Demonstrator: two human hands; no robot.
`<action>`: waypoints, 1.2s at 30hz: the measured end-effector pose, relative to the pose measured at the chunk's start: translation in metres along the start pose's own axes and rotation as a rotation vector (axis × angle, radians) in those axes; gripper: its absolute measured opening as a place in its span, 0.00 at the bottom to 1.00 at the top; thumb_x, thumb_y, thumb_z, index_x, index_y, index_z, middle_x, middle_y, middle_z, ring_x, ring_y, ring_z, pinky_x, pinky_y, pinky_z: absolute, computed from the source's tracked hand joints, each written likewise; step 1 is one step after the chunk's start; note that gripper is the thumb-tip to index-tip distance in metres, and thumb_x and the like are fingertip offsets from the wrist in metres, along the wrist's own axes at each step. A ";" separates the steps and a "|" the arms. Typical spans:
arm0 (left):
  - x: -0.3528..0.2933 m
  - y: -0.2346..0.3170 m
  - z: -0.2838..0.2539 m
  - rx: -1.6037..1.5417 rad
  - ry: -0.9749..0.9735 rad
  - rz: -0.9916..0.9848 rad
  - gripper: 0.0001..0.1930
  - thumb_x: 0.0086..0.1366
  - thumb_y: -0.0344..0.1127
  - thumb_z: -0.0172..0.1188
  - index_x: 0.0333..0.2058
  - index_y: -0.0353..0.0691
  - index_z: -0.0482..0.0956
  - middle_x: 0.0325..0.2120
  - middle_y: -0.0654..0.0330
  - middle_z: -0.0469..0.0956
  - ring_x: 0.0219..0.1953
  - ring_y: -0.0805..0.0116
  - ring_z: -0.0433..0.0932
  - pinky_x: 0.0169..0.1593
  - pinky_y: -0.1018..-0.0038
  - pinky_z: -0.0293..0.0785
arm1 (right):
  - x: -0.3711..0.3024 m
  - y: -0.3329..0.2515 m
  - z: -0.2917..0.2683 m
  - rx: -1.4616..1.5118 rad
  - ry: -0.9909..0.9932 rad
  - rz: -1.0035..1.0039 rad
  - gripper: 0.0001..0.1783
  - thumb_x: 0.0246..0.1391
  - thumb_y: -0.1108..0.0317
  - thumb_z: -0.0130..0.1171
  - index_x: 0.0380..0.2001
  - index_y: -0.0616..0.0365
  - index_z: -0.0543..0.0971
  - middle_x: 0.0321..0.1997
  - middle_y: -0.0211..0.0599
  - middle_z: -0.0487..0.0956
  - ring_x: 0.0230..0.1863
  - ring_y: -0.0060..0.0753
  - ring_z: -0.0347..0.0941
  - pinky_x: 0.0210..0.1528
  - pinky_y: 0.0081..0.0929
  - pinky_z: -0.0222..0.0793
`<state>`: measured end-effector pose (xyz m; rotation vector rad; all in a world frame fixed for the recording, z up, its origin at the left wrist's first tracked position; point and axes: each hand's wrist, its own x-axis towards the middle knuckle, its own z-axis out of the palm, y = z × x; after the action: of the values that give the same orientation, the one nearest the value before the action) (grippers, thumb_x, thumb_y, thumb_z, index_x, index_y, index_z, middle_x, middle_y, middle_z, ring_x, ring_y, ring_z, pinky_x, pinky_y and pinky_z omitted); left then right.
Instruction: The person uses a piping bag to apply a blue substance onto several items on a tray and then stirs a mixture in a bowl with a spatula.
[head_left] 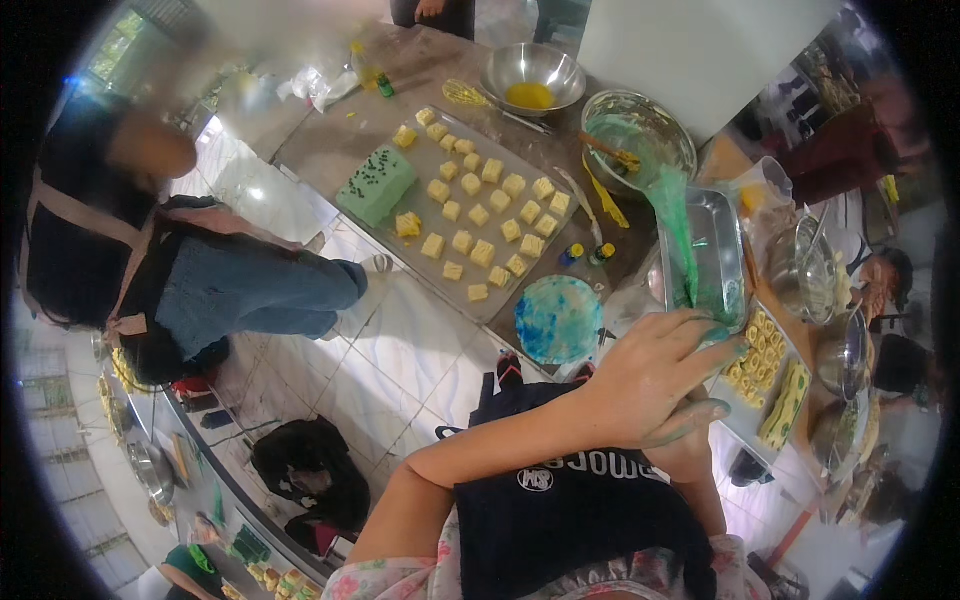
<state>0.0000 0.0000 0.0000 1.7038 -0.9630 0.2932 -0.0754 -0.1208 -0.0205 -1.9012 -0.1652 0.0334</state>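
Left hand (655, 385) is seen laid over the right hand (690, 445), w/ green-smeared fingers (715, 350) curled at the lower end of a green piping bag (675, 235); the bag looks to be gripped, tho the exact hold is hidden. Right hand is mostly covered, so whether it's closed or slack can't be told. The piping bag runs up from the hands to a glass bowl (640, 135) smeared w/ green icing, and lies across a steel tray (720, 255) standing just beside the hands on the bench (330, 140). Near the bench edge a round cake (558, 318) mottled blue and green is set, w/ two small colouring bottles (587, 254) just above it. Further left, a board of yellow cake cubes (480, 215) and a pale green block cake (377, 184) are laid out; a steel bowl (533, 75) w/ yellow mix and a whisk (470, 96) sit beyond. A second person (150, 250) in an apron is crouched on the floor, well apart. For a clean job, bag is best squeezed from the top w/ steady pressure, tip guided low by the other hand, icing kept off the fingers.
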 end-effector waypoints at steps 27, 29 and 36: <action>0.002 -0.013 -0.001 -0.628 -0.219 -0.135 0.25 0.57 0.42 0.44 0.50 0.33 0.60 0.35 0.46 0.67 0.40 0.50 0.65 0.46 0.67 0.60 | 0.020 -0.028 -0.014 -0.080 -0.034 0.003 0.14 0.31 0.74 0.59 0.28 0.61 0.72 0.26 0.36 0.73 0.27 0.32 0.71 0.29 0.25 0.65; -0.002 -0.017 0.002 -0.682 -0.192 -0.139 0.25 0.59 0.44 0.42 0.51 0.32 0.59 0.37 0.45 0.67 0.42 0.50 0.65 0.48 0.67 0.59 | 0.018 -0.025 -0.016 -0.061 -0.034 -0.018 0.14 0.31 0.74 0.59 0.28 0.60 0.72 0.25 0.34 0.73 0.25 0.30 0.70 0.27 0.23 0.64; -0.009 -0.014 0.000 -1.123 -0.113 -0.511 0.30 0.61 0.51 0.37 0.55 0.35 0.50 0.53 0.49 0.55 0.53 0.57 0.58 0.52 0.68 0.54 | 0.023 -0.028 -0.010 0.275 -0.039 0.245 0.19 0.30 0.74 0.61 0.32 0.62 0.72 0.30 0.33 0.71 0.31 0.27 0.69 0.34 0.22 0.63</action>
<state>0.0043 0.0048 -0.0160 0.8493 -0.5361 -0.5992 -0.0539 -0.1184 0.0101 -1.6368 0.0455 0.2468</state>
